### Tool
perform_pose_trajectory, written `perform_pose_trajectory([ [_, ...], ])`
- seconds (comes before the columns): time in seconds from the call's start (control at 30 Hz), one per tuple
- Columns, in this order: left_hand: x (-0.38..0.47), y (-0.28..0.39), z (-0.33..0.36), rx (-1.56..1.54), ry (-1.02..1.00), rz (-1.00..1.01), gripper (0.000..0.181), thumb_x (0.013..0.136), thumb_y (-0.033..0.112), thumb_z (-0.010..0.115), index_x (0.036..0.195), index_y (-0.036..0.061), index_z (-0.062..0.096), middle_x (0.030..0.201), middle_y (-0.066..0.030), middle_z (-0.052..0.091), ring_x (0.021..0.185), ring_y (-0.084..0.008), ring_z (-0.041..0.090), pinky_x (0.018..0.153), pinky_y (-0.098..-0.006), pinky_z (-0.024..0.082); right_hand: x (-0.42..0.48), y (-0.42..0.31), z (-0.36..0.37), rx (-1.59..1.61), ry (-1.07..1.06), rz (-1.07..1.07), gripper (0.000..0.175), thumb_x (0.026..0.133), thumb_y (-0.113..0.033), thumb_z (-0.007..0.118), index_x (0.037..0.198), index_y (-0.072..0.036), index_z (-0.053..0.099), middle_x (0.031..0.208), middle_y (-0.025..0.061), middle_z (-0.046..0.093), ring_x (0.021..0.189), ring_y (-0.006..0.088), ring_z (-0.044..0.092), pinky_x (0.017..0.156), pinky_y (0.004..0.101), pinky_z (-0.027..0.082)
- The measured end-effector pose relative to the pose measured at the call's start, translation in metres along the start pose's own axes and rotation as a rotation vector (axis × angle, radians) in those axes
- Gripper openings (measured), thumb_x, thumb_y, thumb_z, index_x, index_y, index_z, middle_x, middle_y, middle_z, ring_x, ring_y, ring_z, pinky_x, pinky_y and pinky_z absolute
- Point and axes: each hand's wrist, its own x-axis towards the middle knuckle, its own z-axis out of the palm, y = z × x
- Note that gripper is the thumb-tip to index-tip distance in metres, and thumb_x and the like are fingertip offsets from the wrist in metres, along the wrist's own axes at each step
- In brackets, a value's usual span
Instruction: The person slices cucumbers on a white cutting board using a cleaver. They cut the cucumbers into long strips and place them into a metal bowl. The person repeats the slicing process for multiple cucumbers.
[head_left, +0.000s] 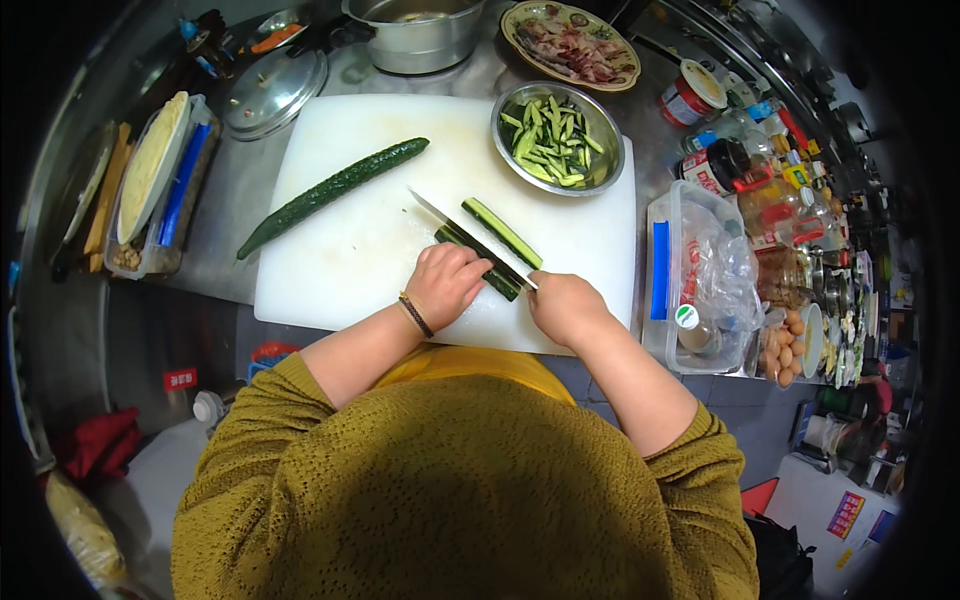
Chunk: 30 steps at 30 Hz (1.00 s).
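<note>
My right hand (566, 306) grips the handle of a kitchen knife (461, 234), whose blade points up and to the left across the white cutting board (315, 292). Under my left hand (448, 283), fingers bent, a dark green cucumber piece (501, 285) is pressed to the board beside the blade. A cucumber strip (501, 231) with pale flesh showing lies on the blade's other side. Farther left rests a whole cucumber (334, 196), set aslant. Cut cucumber pieces (551, 139) fill a metal bowl (617, 161) at the board's upper right corner.
Behind the board stand a metal pot (424, 52) and a patterned plate of raw meat (577, 46). A pot lid (274, 94) lies at the upper left. Plastic containers (187, 180) flank the board's left, with another clear container (660, 330), bottles (772, 202) and eggs (784, 349) at right.
</note>
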Motion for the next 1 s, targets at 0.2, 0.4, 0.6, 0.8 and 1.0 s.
perform_pose_trajectory([
  [0.2, -0.014, -0.007, -0.012, 0.004, -0.014, -0.019, 0.024, 0.066, 0.007, 0.073, 0.089, 0.0111, 0.067, 0.096, -0.0062, 0.058, 0.091, -0.0251, 0.054, 0.080, -0.0385, 0.042, -0.039, 0.021, -0.006, 0.103, 0.015, 0.080, 0.026, 0.091, -0.023, 0.048, 0.106, -0.006, 0.061, 0.092, 0.0213, 0.065, 0.088, 0.0374, 0.061, 0.081, 0.0449, 0.048],
  [0.4, -0.021, -0.015, -0.006, -0.008, 0.026, -0.008, 0.022, 0.066, 0.007, 0.073, 0.087, 0.0099, 0.067, 0.096, -0.0080, 0.059, 0.092, -0.0286, 0.054, 0.083, -0.0404, 0.043, -0.061, 0.006, 0.006, 0.046, 0.083, 0.004, 0.025, 0.091, -0.023, 0.049, 0.107, -0.006, 0.061, 0.081, 0.0205, 0.065, 0.080, 0.0376, 0.063, 0.074, 0.0449, 0.050],
  [0.6, -0.022, -0.018, -0.003, -0.014, 0.011, -0.017, 0.016, 0.068, 0.009, 0.070, 0.084, 0.0119, 0.066, 0.096, -0.0076, 0.059, 0.094, -0.0292, 0.054, 0.082, -0.0399, 0.044, -0.057, 0.001, 0.008, -0.035, 0.081, -0.022, 0.022, 0.089, -0.020, 0.049, 0.102, -0.006, 0.061, 0.081, 0.0202, 0.065, 0.079, 0.0364, 0.064, 0.073, 0.0454, 0.050],
  [0.8, -0.022, -0.019, -0.002, -0.023, 0.021, -0.015, 0.015, 0.068, 0.009, 0.070, 0.082, 0.0107, 0.067, 0.094, -0.0079, 0.059, 0.093, -0.0297, 0.055, 0.081, -0.0411, 0.045, -0.053, 0.003, 0.004, -0.051, 0.036, -0.026, 0.023, 0.089, -0.019, 0.049, 0.104, -0.006, 0.061, 0.081, 0.0201, 0.066, 0.078, 0.0365, 0.064, 0.073, 0.0455, 0.050],
  [1.0, -0.021, -0.018, -0.004, -0.023, 0.021, -0.026, 0.014, 0.068, 0.008, 0.069, 0.082, 0.0105, 0.067, 0.091, -0.0075, 0.059, 0.090, -0.0284, 0.056, 0.079, -0.0404, 0.047, -0.054, 0.007, 0.002, -0.023, 0.061, -0.065, 0.023, 0.092, -0.022, 0.052, 0.105, -0.005, 0.061, 0.073, 0.0214, 0.064, 0.072, 0.0389, 0.062, 0.068, 0.0461, 0.050],
])
